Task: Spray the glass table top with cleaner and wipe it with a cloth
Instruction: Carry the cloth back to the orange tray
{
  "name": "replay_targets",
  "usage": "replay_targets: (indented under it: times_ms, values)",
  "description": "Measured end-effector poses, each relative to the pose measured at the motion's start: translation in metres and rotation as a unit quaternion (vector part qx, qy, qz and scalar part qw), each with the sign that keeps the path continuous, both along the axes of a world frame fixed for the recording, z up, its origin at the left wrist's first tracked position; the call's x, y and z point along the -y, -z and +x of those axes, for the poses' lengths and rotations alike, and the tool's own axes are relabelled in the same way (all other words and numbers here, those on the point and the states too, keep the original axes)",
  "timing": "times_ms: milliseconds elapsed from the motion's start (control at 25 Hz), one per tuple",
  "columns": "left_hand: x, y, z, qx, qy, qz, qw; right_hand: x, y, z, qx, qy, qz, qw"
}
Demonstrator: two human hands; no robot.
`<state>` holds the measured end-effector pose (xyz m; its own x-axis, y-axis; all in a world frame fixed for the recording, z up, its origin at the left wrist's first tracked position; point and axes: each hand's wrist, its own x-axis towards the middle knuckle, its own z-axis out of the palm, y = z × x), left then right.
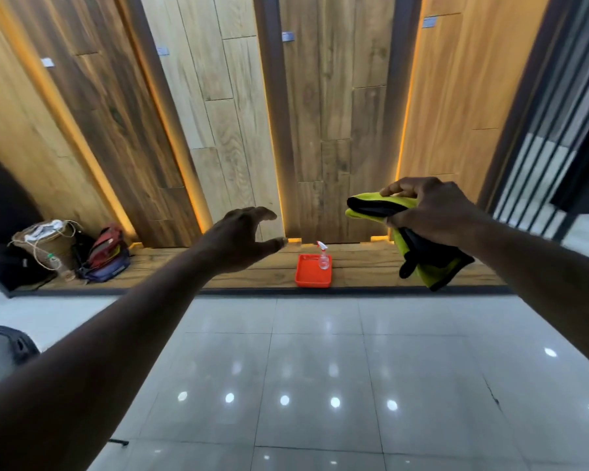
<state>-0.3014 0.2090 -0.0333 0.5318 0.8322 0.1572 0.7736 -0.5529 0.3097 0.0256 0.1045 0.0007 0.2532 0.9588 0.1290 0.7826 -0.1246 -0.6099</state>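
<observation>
Yellow-green and black cloth hung from the right hand, pinched at its folded top, above and right of the orange tray. The left hand hovered above and left of the tray, fingers spread, loosely curved, holding nothing. A clear spray bottle, seemingly upright, stood in the tray's far right corner.

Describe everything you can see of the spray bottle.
The spray bottle is clear, plastic by its look, with a white and red trigger head. It stands upright in the far right corner of the orange tray, which sits on the wooden ledge. Nothing else touches it; its fill level is unclear.
</observation>
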Motion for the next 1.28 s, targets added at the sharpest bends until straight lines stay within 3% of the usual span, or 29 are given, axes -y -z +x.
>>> replay_targets:
  times_ms: [320,800,1160,1280]
  values:
    - [-0.189,0.01,0.015,0.006,-0.035,0.0,0.999,-0.24,0.016,0.009,0.001,-0.061,0.003,0.998]
    - [-0.519,0.008,0.069,-0.034,-0.027,-0.011,0.999,-0.544,0.031,0.069,-0.019,-0.033,-0.014,0.999]
    - [-0.732,0.073,0.159,-0.018,-0.048,-0.036,0.998,-0.77,0.09,0.16,-0.039,-0.045,-0.053,0.997]
    - [-0.781,0.119,0.173,-0.011,-0.072,-0.096,0.993,-0.834,0.136,0.17,-0.041,-0.037,-0.114,0.992]
